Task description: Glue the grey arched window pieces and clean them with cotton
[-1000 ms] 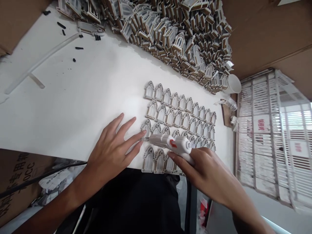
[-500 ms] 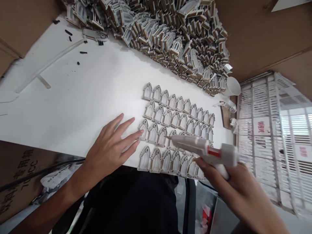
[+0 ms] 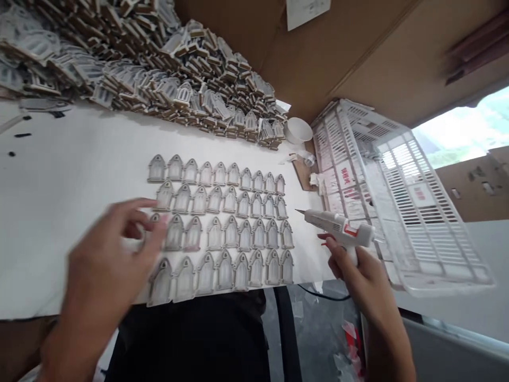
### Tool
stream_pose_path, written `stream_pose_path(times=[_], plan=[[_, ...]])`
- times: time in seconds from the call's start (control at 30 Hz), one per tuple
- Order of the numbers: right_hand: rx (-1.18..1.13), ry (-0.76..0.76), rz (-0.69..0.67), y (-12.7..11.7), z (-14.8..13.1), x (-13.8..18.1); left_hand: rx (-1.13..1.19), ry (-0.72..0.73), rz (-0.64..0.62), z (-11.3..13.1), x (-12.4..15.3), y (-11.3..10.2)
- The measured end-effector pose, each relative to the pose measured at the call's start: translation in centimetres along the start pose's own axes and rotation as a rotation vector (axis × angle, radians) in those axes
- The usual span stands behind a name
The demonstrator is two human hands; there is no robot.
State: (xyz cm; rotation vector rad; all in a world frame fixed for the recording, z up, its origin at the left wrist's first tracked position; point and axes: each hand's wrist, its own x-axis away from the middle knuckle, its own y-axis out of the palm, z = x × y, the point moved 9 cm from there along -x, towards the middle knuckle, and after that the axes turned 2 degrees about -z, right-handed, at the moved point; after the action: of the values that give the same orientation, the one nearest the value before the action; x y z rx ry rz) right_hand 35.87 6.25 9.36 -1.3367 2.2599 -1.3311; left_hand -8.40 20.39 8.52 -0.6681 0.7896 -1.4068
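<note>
A white hot glue gun [image 3: 334, 225] with a reddish-orange mark on its side is held by its handle in my right hand [image 3: 363, 273]. The metal nozzle points left, just beyond the right end of the laid-out pieces. My left hand [image 3: 111, 254], smeared by motion, hovers over the left end of the rows with thumb and forefinger apart; nothing shows between them. Small grey arched window-shaped pieces [image 3: 214, 233] lie flat in several rows along the white table [image 3: 107, 154]. The left hand partly covers pieces at the left end of the middle rows.
A large heap of similar pieces [image 3: 159, 85] is stacked along the back. At the right stand a white round cup [image 3: 299, 130] and a white slatted plastic basket [image 3: 358, 212]. Cardboard walls [image 3: 358, 48] rise behind. Black bits [image 3: 23, 135] lie at the far left.
The view has swung to the right, showing more of the basket. The glue gun has moved off the rows to their right side. My left hand has lifted and its fingers have curled inward.
</note>
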Motion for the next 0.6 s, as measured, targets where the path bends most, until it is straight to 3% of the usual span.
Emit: stream_pose_path(times=[0.07,0.13,0.23,0.4,0.6], plan=[[-0.06,-0.025,-0.03,0.5,0.9,-1.4,0.004,0.233,-0.265,6.5,0.9,4.6],[-0.134,-0.044,-0.085,1.4,1.5,-2.8,-0.095,0.472,-0.442,11.9,2.4,8.7],[-0.214,-0.031,-0.163,2.8,2.0,-4.4,-0.24,0.685,-0.572,16.8,3.9,13.4],[-0.201,-0.029,-0.273,4.3,1.8,-6.1,-0.296,0.746,-0.518,20.7,2.3,16.9],[-0.141,-0.051,-0.284,4.5,1.7,-7.0,-0.291,0.747,-0.487,21.2,0.5,19.1]])
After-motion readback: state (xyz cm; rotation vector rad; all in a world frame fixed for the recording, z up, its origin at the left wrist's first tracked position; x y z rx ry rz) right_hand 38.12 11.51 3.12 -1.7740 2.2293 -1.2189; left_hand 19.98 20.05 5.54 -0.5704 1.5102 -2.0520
